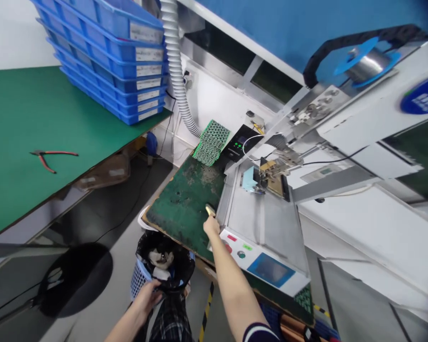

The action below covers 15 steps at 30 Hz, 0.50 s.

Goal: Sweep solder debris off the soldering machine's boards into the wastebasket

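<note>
My right hand (211, 223) reaches forward over a worn green work board (180, 204) and is closed on a small pale object (210, 209) at the board's right edge, beside the grey machine bed (264, 223). My left hand (148, 297) hangs low and grips the rim of a blue waste basket (139, 278) lined with a black bag (167, 259). The basket stands on the floor just below the board's near corner.
A soldering machine with a head (271, 173), control panel (260, 263) and wire spool (365, 61) fills the right. A green perforated tray (211, 141) leans at the board's far end. Left: green table (39, 142), red-handled pliers (50, 156), stacked blue bins (117, 61), grey hose (176, 71).
</note>
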### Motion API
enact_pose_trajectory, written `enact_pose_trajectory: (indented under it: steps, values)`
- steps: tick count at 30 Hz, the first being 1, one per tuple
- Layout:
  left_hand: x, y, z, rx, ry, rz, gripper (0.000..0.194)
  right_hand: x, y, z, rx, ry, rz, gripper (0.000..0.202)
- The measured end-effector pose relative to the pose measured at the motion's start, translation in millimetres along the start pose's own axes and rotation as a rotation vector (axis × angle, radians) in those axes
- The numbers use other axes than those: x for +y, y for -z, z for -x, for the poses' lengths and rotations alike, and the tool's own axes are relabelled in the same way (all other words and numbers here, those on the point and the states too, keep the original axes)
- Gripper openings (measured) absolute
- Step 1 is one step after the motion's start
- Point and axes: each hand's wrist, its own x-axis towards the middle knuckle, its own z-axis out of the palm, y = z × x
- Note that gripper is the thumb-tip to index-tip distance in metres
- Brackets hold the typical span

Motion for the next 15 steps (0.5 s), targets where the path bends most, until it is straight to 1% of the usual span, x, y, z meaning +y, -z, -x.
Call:
enact_pose_trajectory:
  steps: [1, 3, 4, 6, 7, 8, 9, 10, 11, 12, 13, 15]
  values:
    - [0, 0.9, -1, -0.001, -0.002, 0.007, 0.020, -5, -6, 6, -0.012, 0.017, 0.008, 0.045]
    - [-1, 2.2, -2, 0.002, 0.001, 0.002, 0.019, -15, -30, 39, -0.056, 0.047, 0.026, 0.041]
    - [-1, 2.6, -2, 0.001, 0.002, -0.004, 0.019, -19, -45, 60, -0.093, 0.069, 0.041, 0.045]
    - [-1, 2.5, -2, -0.011, -0.004, -0.015, 0.018, -23, -73, 101, -0.196, 0.133, 0.067, 0.060]
    - [-1, 2.2, -1, -0.015, -0.012, -0.018, 0.017, -23, -82, 113, -0.239, 0.166, 0.064, 0.064]
    - [-1, 1.9, -1, -0.019, -0.019, -0.018, 0.016, -21, -85, 118, -0.248, 0.199, 0.046, 0.065]
    - [-1, 1.8, -1, -0.015, -0.022, -0.013, 0.017, -18, -81, 114, -0.220, 0.221, 0.014, 0.063]
    - [-1, 1.9, -1, -0.010, -0.022, -0.004, 0.018, -15, -72, 100, -0.163, 0.225, -0.027, 0.060]
    - [-2, 2.4, -1, -0.002, -0.020, 0.011, 0.019, -12, -56, 78, -0.089, 0.206, -0.059, 0.056]
    - [-3, 3.2, -2, 0.006, -0.018, 0.036, 0.020, -9, -36, 50, -0.023, 0.173, -0.081, 0.053]
    - [-5, 4.3, -4, 0.011, -0.022, 0.068, 0.021, -7, -14, 19, 0.004, 0.111, -0.083, 0.050]
    - [-10, 6.4, -9, 0.012, -0.038, 0.129, 0.020, -6, 29, -41, -0.008, -0.019, -0.032, 0.047]
